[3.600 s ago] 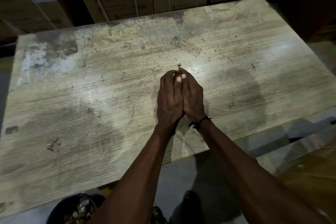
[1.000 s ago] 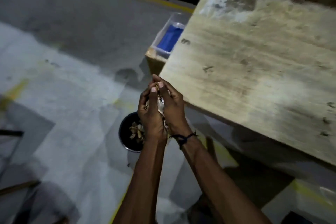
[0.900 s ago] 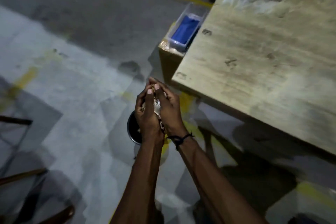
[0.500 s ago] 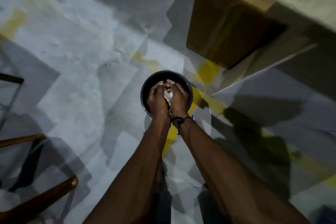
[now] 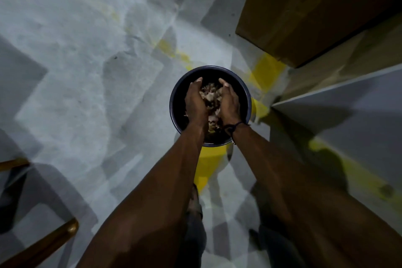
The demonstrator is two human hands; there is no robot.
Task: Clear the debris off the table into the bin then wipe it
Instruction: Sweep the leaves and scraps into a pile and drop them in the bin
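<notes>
Grey floor, bin [image 5: 174, 102], left hand [image 5: 195, 102] and right hand [image 5: 228, 103] now parted, debris [image 5: 211, 95] released

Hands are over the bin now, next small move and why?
Probably spread the hands wider and shake off what clings. The left hand and right hand are parted over the dark bin, with debris showing between them.
</notes>
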